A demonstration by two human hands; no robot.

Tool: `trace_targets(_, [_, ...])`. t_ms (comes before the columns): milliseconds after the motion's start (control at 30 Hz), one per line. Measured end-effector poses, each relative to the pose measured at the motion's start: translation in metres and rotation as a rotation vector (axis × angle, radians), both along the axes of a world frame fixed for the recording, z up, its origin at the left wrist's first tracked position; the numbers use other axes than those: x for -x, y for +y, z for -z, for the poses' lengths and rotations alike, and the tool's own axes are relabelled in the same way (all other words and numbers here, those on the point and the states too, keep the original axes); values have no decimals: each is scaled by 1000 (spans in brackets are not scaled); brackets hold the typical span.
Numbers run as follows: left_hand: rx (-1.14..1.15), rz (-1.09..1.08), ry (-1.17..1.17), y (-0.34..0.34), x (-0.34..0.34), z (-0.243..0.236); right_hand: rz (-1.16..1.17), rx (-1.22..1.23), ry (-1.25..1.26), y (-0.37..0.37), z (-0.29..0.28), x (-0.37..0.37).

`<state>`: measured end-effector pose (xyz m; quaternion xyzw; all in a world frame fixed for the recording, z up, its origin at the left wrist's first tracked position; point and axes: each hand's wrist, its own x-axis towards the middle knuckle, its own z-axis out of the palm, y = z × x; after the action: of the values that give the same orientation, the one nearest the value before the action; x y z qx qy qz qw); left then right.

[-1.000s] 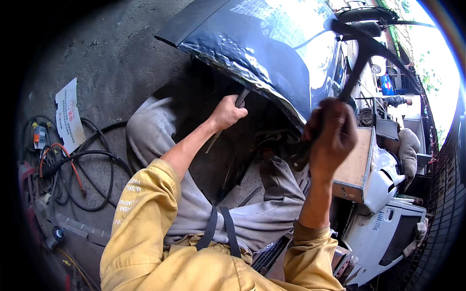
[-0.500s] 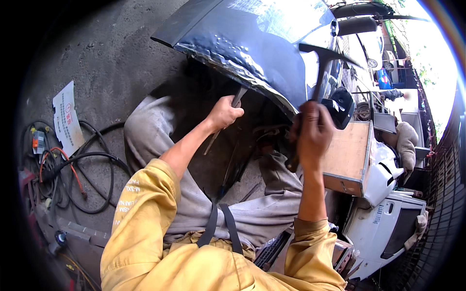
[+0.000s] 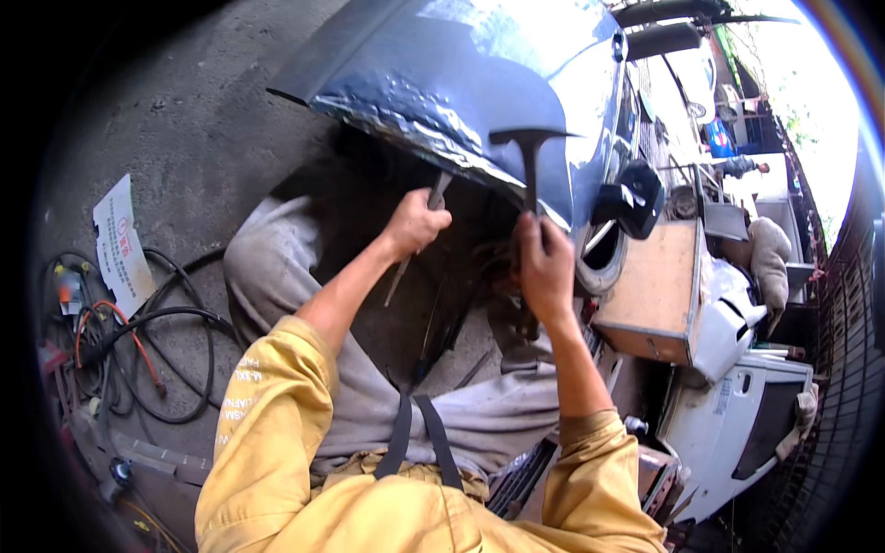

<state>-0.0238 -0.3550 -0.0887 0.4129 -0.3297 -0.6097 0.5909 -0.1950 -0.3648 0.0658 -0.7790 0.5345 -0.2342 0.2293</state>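
A dark blue car door panel [image 3: 479,78] with a crumpled, dented lower edge lies before me, tilted over my spread legs. My left hand [image 3: 418,224] is closed round a flat metal bar [image 3: 440,190], whose upper end meets the underside of the panel's damaged edge. My right hand [image 3: 546,264] grips a body hammer [image 3: 531,166] by its handle. The hammer's long, pointed head shows over the panel near its crumpled edge; whether it touches the metal I cannot tell.
Black cables and an orange hose [image 3: 138,341] coil on the floor at left beside a torn white printed sheet [image 3: 123,244]. At right stand a wooden box [image 3: 650,290] and a white vehicle door [image 3: 737,433]. A black side mirror [image 3: 636,201] juts out by the panel.
My right hand has swung the hammer left and down toward the crumpled edge. My left hand still holds the bar under the panel. The whole view has shifted slightly.
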Motion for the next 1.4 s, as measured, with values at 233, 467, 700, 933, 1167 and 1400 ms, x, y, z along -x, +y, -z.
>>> trace_targets(233, [-71, 46, 92, 3, -9, -13, -279, 588, -883, 5, -122, -55])
trace_targets(467, [-16, 57, 125, -1, 1, 2, -77, 87, 101, 8, 24, -13])
trace_targets(700, [-15, 31, 115, 3, -11, -5, -209, 428, -665, 16, -113, -60])
trace_targets(933, [-38, 94, 165, 2, 4, -4, -62, 131, 165, 9, 62, 8])
trace_targets(1167, [-51, -78, 223, 7, -17, -4, -71, 124, -495, 25, -59, -63])
trace_targets(1400, [-27, 28, 188, 4, -22, -7, -178, 604, -378, -2, 6, -43])
